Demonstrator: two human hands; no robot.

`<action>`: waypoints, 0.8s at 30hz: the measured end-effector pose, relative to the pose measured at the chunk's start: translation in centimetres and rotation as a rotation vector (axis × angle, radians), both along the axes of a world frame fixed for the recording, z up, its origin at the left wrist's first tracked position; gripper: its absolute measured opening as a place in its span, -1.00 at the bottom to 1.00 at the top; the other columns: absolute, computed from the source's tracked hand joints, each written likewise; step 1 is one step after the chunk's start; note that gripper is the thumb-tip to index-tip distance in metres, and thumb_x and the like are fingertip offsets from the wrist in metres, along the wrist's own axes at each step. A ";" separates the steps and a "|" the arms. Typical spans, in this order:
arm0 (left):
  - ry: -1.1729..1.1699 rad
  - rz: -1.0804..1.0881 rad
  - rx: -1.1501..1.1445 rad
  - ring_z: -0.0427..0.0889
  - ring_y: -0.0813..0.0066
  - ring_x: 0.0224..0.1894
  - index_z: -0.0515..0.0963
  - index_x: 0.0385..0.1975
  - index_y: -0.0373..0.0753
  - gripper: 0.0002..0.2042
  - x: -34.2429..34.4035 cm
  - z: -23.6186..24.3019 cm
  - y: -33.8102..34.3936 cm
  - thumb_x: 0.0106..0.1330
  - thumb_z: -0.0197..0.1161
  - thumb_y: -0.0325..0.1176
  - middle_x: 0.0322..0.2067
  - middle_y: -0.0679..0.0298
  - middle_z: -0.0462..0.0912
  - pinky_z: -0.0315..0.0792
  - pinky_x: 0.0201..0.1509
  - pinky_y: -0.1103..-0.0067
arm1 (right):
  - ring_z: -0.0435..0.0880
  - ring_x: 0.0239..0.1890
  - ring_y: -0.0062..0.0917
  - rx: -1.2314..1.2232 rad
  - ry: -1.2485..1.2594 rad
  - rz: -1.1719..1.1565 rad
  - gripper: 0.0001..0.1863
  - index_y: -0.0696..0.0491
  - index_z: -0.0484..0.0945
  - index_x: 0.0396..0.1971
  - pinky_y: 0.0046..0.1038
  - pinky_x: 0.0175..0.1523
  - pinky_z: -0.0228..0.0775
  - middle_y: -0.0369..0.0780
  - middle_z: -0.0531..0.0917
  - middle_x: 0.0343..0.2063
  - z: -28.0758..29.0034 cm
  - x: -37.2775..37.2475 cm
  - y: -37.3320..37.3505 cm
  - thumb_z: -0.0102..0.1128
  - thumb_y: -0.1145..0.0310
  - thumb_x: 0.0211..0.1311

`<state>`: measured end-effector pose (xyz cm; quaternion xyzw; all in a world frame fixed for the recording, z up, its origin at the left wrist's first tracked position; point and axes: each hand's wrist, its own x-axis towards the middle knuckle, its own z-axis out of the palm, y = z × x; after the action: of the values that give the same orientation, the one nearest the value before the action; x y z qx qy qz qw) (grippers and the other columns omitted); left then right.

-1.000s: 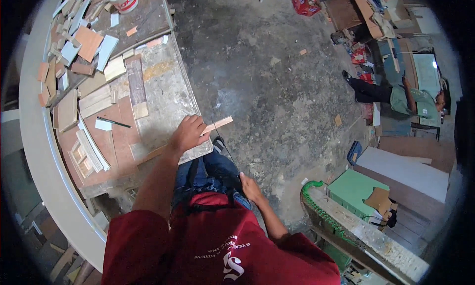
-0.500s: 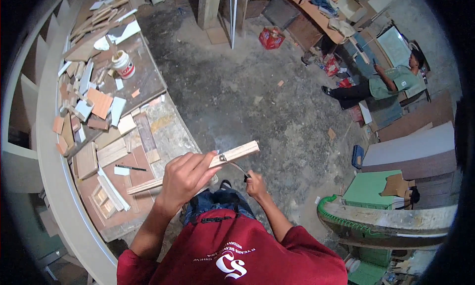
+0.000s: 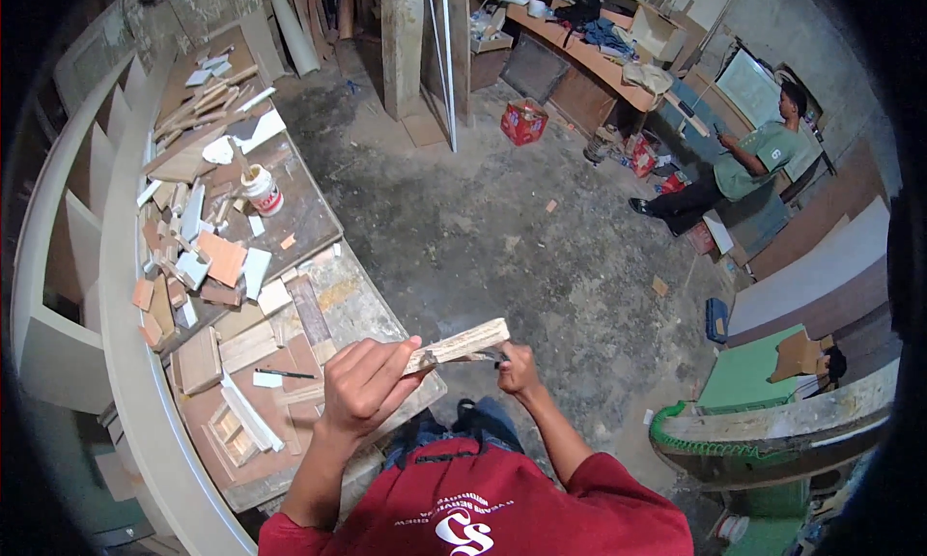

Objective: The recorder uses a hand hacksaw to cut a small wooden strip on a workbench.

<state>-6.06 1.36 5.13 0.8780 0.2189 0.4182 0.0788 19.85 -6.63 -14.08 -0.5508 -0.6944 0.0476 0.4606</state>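
Up in front of my chest, my left hand [image 3: 362, 384] is closed round one end of a short pale wooden strip [image 3: 471, 341]. The strip's free end points right, tilted slightly up. My right hand [image 3: 519, 370] is closed on a hand tool [image 3: 465, 359] with a thin metal part and a dark handle; its exact kind I cannot make out. The metal part lies along the strip's lower side, close to my left fingers. Below my left hand on the bench are a small wooden frame [image 3: 235, 430], a dark pen [image 3: 285, 373] and a white piece [image 3: 267, 379].
The workbench [image 3: 372, 314] along the left holds many wood offcuts [image 3: 224, 256] and a white tub [image 3: 262, 191] with a stick in it. A seated person [image 3: 763, 155] is at the far right. A red box [image 3: 523, 122] stands on the floor. A green coiled hose [image 3: 676, 430] hangs nearer, on the right.
The view has tilted up, so the surroundings sit lower. My right hand has risen closer to the strip's free end, and the tool now lies flatter along the strip.
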 end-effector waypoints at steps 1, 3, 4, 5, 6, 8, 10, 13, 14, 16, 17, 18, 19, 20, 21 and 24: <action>-0.026 0.006 -0.018 0.53 0.38 -0.55 0.54 -0.24 -0.37 -0.60 0.0 -0.2 0.2 -0.17 0.40 -0.47 -0.48 0.23 0.59 0.37 -0.53 0.52 | 0.49 -0.61 -0.08 -0.062 -0.015 0.000 -0.56 0.15 0.39 -0.48 -0.19 -0.50 0.30 -0.05 0.44 -0.70 0.5 0.3 -0.3 -0.22 0.05 0.32; -0.058 0.045 -0.006 0.54 0.34 -0.56 0.53 -0.23 -0.39 -0.62 -0.1 -0.7 1.0 -0.13 0.40 -0.49 -0.49 0.18 0.59 0.38 -0.53 0.51 | 0.47 -0.62 -0.03 -0.204 0.030 0.020 -0.68 0.12 0.36 -0.50 -0.14 -0.51 0.27 -0.02 0.42 -0.73 2.3 0.0 -0.5 -0.13 0.17 0.28; -0.063 0.087 -0.017 0.55 0.32 -0.55 0.53 -0.23 -0.39 -0.63 -0.3 -0.9 1.2 -0.11 0.40 -0.49 -0.49 0.17 0.59 0.40 -0.53 0.50 | 0.47 -0.62 -0.03 -0.192 0.037 0.028 -0.68 0.12 0.36 -0.50 -0.14 -0.51 0.27 -0.02 0.42 -0.73 3.1 -0.3 -0.7 -0.13 0.17 0.28; -0.060 0.093 -0.003 0.55 0.32 -0.55 0.53 -0.23 -0.39 -0.63 -0.3 -1.5 1.4 -0.11 0.40 -0.49 -0.49 0.17 0.59 0.40 -0.53 0.50 | 0.47 -0.62 -0.02 -0.253 0.039 0.037 -0.71 0.12 0.36 -0.49 -0.13 -0.51 0.26 -0.01 0.43 -0.72 3.6 -0.5 -1.0 -0.12 0.19 0.27; -0.095 0.125 -0.053 0.57 0.30 -0.53 0.53 -0.23 -0.39 -0.64 -0.2 -2.3 1.8 -0.08 0.40 -0.48 -0.49 0.16 0.59 0.42 -0.51 0.50 | 0.47 -0.61 -0.01 -0.314 0.040 0.052 -0.73 0.12 0.36 -0.48 -0.11 -0.50 0.26 0.01 0.44 -0.71 3.7 -0.4 -1.2 -0.10 0.21 0.25; -0.129 0.173 -0.101 0.58 0.28 -0.52 0.53 -0.22 -0.39 -0.66 0.3 -4.3 2.7 -0.04 0.39 -0.47 -0.48 0.14 0.59 0.45 -0.50 0.49 | 0.49 -0.56 0.02 -0.414 0.031 0.053 -0.72 0.13 0.39 -0.45 -0.07 -0.48 0.27 0.05 0.49 -0.66 3.1 -0.1 -2.4 -0.10 0.20 0.27; -0.069 0.163 -0.267 0.60 0.27 -0.49 0.55 -0.23 -0.36 -0.68 0.8 -7.2 3.3 0.01 0.39 -0.42 -0.44 0.13 0.59 0.48 -0.46 0.49 | 0.51 -0.47 0.05 -0.693 0.064 0.038 -0.68 0.15 0.41 -0.42 -0.04 -0.40 0.29 0.06 0.52 -0.59 3.0 0.4 -4.3 -0.13 0.18 0.30; 0.096 0.028 -0.171 0.60 0.25 -0.42 0.55 -0.34 -0.33 -0.74 2.0 -13.4 3.1 0.09 0.34 -0.27 -0.42 0.14 0.57 0.49 -0.46 0.45 | 0.53 -0.29 0.07 -0.895 0.046 -0.011 -0.60 0.15 0.45 -0.31 -0.03 -0.23 0.31 0.10 0.57 -0.43 4.1 0.5 -9.1 -0.22 0.11 0.35; 0.103 0.053 -0.186 0.60 0.25 -0.42 0.55 -0.34 -0.33 -0.74 2.6 -15.6 2.4 0.09 0.34 -0.27 -0.42 0.14 0.57 0.49 -0.46 0.45 | 0.51 -0.22 0.06 -0.996 0.113 -0.022 -0.55 0.15 0.46 -0.27 -0.05 -0.15 0.30 0.11 0.56 -0.36 2.7 0.9 -10.9 -0.28 0.07 0.37; 0.171 0.035 -0.584 0.52 0.12 -0.44 0.54 -0.37 -0.35 -0.73 3.6 -20.6 1.3 0.10 0.30 -0.25 -0.49 0.09 0.51 0.43 -0.36 0.38 | 0.50 -0.15 0.06 -1.119 0.183 -0.032 -0.50 0.15 0.48 -0.22 -0.07 -0.07 0.29 0.13 0.56 -0.28 -0.3 1.1 -12.4 -0.33 0.02 0.38; 0.172 0.040 -0.606 0.52 0.12 -0.44 0.54 -0.37 -0.35 -0.73 3.7 -23.3 1.6 0.10 0.30 -0.25 -0.49 0.09 0.51 0.43 -0.36 0.38 | 0.50 -0.12 0.05 -1.185 0.229 -0.046 -0.45 0.16 0.48 -0.20 -0.11 -0.03 0.29 0.13 0.55 -0.25 -2.0 0.8 -12.5 -0.38 -0.01 0.39; 0.200 0.065 -0.498 0.49 0.10 -0.42 0.52 -0.40 -0.35 -0.74 3.7 -26.3 1.8 0.09 0.28 -0.25 -0.49 0.08 0.47 0.40 -0.34 0.35 | 0.49 -0.08 0.05 -1.253 0.271 -0.065 -0.41 0.17 0.49 -0.18 -0.15 0.00 0.29 0.14 0.55 -0.21 -2.8 0.5 -12.8 -0.42 -0.04 0.39; 0.227 0.083 -0.391 0.45 0.08 -0.40 0.50 -0.42 -0.35 -0.74 3.8 -28.1 1.7 0.08 0.27 -0.25 -0.50 0.07 0.43 0.38 -0.32 0.33 | 0.53 -0.15 0.04 -1.188 0.315 -0.069 -0.36 0.22 0.49 -0.27 -0.19 -0.03 0.31 0.14 0.57 -0.30 -2.4 -0.2 -11.7 -0.44 -0.07 0.40; 0.263 0.075 -0.376 0.41 0.08 -0.37 0.47 -0.44 -0.31 -0.77 3.9 -28.5 2.0 0.05 0.27 -0.27 -0.45 0.06 0.41 0.35 -0.28 0.32 | 0.54 -0.23 0.00 -1.225 0.329 -0.066 -0.34 0.24 0.48 -0.32 -0.20 -0.08 0.31 0.12 0.57 -0.37 -3.9 -0.4 -11.6 -0.42 -0.08 0.39; 0.316 0.105 -0.366 0.42 0.08 -0.34 0.47 -0.38 -0.31 -0.74 3.9 -29.3 2.4 0.06 0.28 -0.26 -0.42 0.07 0.42 0.35 -0.26 0.33 | 0.56 -0.32 -0.03 -1.254 0.342 -0.057 -0.33 0.27 0.47 -0.37 -0.21 -0.14 0.31 0.11 0.56 -0.45 -6.5 -0.3 -11.1 -0.41 -0.10 0.39; 0.392 0.135 -0.362 0.45 0.11 -0.26 0.47 -0.27 -0.32 -0.68 3.8 -30.0 2.5 0.11 0.25 -0.21 -0.34 0.10 0.43 0.36 -0.18 0.36 | 0.54 -0.42 -0.26 -1.250 0.322 -0.057 -0.27 0.25 0.47 -0.46 -0.25 -0.21 0.32 0.00 0.55 -0.56 -8.3 -1.0 -10.8 -0.43 -0.16 0.37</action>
<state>-2.31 3.81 -24.82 0.8973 0.3592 0.1985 0.1623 18.80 -17.47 -22.39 -0.7192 -0.4433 0.5128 0.1523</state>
